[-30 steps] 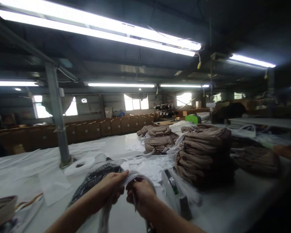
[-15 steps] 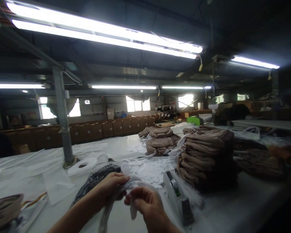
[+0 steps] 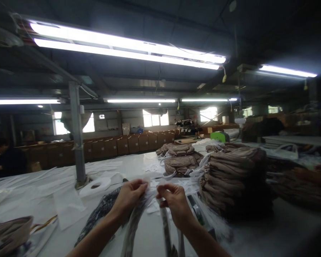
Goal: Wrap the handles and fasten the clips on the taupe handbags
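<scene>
My left hand (image 3: 130, 198) is closed in a pinch at the top of a wrapped bag strap (image 3: 133, 230), with a thin whitish piece at the fingertips. A short gap away, my right hand (image 3: 175, 203) pinches the upper end of another pale strap length (image 3: 165, 226). Both lengths hang down towards me over the white table (image 3: 148, 242). Whether they belong to one strap I cannot tell. A dark speckled fabric item (image 3: 101, 210) lies beside my left forearm. Behind my right wrist a tape dispenser (image 3: 196, 208) is partly hidden. Loose white paper pieces (image 3: 153, 207) lie beyond my fingers.
A tall stack of brown bags (image 3: 232, 178) stands at the right, with more brown bags (image 3: 180, 162) behind. A white roll (image 3: 96, 187) lies near a metal post (image 3: 77, 142). Another person's arm (image 3: 310, 175) shows at far right. Cartons (image 3: 117, 146) line the back.
My hands have moved apart and slightly up. The right hand now holds a strap length upright, and it covers more of the tape dispenser. The whole view has shifted a little.
</scene>
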The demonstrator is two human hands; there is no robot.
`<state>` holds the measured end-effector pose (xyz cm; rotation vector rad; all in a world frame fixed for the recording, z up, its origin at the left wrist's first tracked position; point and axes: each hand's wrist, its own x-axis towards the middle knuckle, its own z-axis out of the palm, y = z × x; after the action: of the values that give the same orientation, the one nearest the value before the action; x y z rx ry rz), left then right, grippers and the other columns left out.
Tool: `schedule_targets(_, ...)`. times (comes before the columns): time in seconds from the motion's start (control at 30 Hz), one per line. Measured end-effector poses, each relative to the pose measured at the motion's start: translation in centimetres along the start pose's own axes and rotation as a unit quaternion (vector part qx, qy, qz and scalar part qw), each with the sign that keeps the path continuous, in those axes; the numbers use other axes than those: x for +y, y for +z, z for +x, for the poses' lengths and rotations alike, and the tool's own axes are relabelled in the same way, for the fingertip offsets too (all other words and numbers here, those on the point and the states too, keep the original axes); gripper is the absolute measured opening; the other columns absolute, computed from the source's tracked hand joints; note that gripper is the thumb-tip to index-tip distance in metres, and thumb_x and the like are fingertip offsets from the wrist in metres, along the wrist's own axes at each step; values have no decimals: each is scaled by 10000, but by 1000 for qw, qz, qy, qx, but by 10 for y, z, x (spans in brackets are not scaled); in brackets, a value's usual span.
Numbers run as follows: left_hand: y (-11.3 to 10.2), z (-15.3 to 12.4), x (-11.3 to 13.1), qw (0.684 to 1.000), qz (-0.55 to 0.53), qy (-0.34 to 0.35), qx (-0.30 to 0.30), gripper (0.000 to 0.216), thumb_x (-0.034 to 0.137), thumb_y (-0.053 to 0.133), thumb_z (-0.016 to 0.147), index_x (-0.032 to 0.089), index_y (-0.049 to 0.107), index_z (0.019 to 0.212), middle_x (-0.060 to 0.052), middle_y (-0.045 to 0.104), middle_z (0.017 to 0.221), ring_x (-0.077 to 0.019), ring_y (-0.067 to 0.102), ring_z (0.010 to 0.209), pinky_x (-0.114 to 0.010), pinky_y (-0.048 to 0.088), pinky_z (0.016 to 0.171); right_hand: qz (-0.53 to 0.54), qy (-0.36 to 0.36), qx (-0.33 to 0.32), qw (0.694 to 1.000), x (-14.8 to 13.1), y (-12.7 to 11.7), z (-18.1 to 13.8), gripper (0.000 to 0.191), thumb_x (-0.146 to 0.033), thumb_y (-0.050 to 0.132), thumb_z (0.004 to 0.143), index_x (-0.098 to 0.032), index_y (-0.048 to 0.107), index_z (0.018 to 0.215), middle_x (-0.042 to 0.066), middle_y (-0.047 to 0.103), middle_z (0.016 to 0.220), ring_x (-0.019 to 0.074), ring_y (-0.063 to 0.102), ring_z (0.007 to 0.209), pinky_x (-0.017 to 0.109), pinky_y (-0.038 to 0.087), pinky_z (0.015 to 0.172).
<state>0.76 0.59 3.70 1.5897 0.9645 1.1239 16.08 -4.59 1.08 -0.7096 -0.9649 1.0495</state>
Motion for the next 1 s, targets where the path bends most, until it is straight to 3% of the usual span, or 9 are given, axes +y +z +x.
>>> schedule_targets(0.1,5,2,0,1000,-4,18,10,336,432,706,654,131,627,780,43,557,501,-89,437,429,-202,272,442,-13,7,-23,1000,-3,3,2,340,-401,811,542,-115,671,660,-19,581,526,69,498,445,141,314,330)
schedule_targets(0.23,12,2,-1,1000,-22,4,14,348,478,660,683,167,563,803,24,596,522,-129,540,457,-218,367,471,-29,50,-33,998,-3,5,5,413,-407,818,501,-116,643,737,-24,612,518,47,457,327,134,187,268)
schedule_targets(0.47,23,-5,7,1000,-10,21,12,342,482,660,683,176,554,793,20,604,516,-142,559,456,-208,340,438,-65,85,-19,994,-1,12,10,510,-549,758,534,-90,629,714,13,628,531,75,545,377,152,407,337)
schedule_targets(0.57,26,-14,9,999,15,40,13,304,467,637,714,180,569,786,16,611,516,-160,574,489,-225,383,468,-76,84,-4,994,4,14,12,478,-537,756,551,-91,620,662,20,619,499,76,528,347,143,367,299)
schedule_targets(0.73,31,-24,6,988,100,113,24,230,414,539,803,189,578,776,13,624,524,-160,563,496,-245,421,518,-73,72,26,994,11,14,15,441,-501,773,547,-114,566,501,-33,484,333,63,431,262,144,252,248)
schedule_targets(0.8,31,-25,2,984,112,133,22,219,393,518,820,188,586,783,9,637,551,-158,565,514,-248,434,540,-64,66,29,995,11,13,14,441,-501,772,553,-109,578,502,-19,518,362,65,453,287,153,305,277)
schedule_targets(0.9,31,-24,-3,986,88,137,23,210,375,532,813,176,595,798,-12,668,651,-166,585,579,-249,453,558,-24,54,-17,998,10,9,10,431,-503,764,571,-88,654,619,28,629,500,100,565,411,201,466,426)
schedule_targets(1.0,30,-23,-2,987,76,140,11,248,396,558,806,158,610,760,-17,659,683,-169,592,642,-245,457,595,-16,40,-23,999,10,6,7,432,-484,790,534,-84,678,653,32,643,515,119,586,441,236,504,490)
